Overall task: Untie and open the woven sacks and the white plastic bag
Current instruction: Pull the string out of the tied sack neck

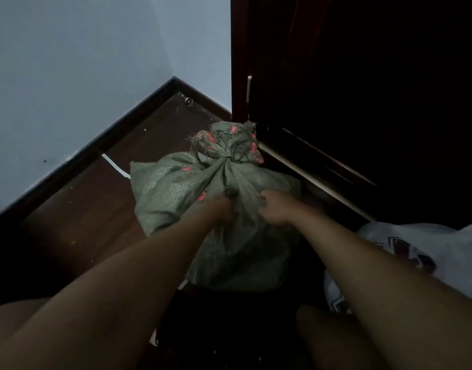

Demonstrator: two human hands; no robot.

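A grey-green woven plastic sack with red print [176, 188], its neck tied in a knot [226, 156], stands on the dark wooden floor [77, 217] beside a dark door [363, 102]. The left hand [221, 209] and right hand [274, 209] each grip bunched fabric just below the knot, fingers curled. A white plastic bag [429, 249] lies to the right.

Dim corner: pale wall [82, 62], dark skirting [96, 145], brown wooden floor [77, 209], dark wooden door [363, 89].
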